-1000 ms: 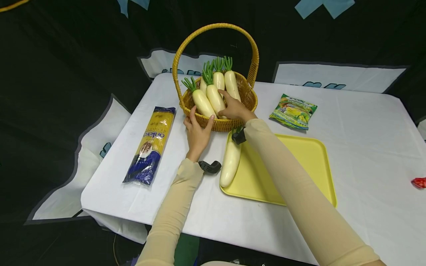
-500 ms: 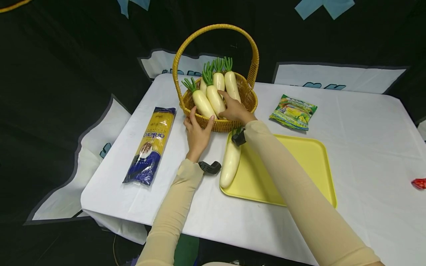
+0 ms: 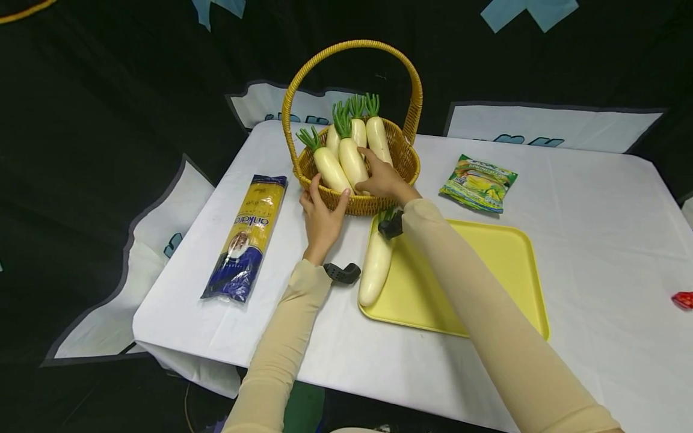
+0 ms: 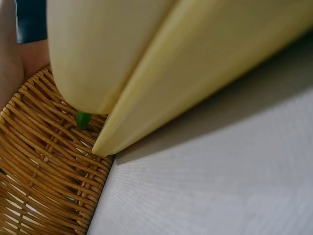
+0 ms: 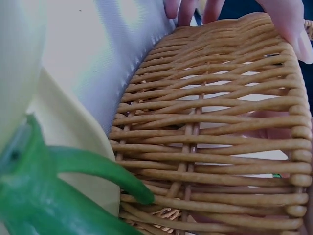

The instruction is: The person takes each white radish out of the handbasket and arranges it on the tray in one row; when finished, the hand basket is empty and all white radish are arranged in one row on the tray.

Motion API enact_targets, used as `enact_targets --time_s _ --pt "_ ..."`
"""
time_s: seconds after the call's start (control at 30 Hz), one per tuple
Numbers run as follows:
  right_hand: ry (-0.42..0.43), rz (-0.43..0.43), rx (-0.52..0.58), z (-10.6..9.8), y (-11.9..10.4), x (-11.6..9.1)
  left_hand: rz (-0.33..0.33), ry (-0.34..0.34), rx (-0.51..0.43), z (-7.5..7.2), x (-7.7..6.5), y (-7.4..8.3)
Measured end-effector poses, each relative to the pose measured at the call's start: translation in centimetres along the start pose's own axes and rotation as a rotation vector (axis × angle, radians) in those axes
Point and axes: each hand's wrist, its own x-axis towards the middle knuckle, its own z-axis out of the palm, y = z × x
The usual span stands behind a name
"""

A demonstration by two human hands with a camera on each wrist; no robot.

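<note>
In the head view my right hand [image 3: 383, 181] reaches over the front rim of the wicker basket [image 3: 360, 206] and grips a white radish [image 3: 352, 161] with green leaf stubs, among several others. My left hand [image 3: 323, 225] holds the basket's front-left rim, thumb and fingers spread along it. From the right wrist view, the left thumb [image 5: 297, 36] hooks over the basket edge while other fingers touch the woven side. Another white radish [image 3: 375, 273] lies on the left side of a yellow tray [image 3: 476, 258], its leaves partly hidden under my right wrist.
A long yellow-and-blue pasta packet [image 3: 243, 237] lies left of the basket. To the right is a green-and-yellow packet [image 3: 479, 183]. A small red object [image 3: 683, 300] sits at the far right of the white-covered table [image 3: 606, 240]. The basket's tall handle [image 3: 352, 45] arches above the radishes.
The gripped radish has shifted slightly to the right in the basket, its green top leaning away from the left radish. Both hands stay almost where they were.
</note>
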Motion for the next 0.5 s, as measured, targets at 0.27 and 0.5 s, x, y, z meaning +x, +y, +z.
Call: enact_targets --time_s 0.27,0.5 --pt "0.005 0.007 0.187 -0.23 0.24 -0.23 -0.007 -0.011 0.001 -0.01 -0.06 -0.03" --pt "0.042 0.006 0.347 -0.84 0.45 -0.44 -0.017 -0.010 -0.007 0.05 0.10 -0.04"
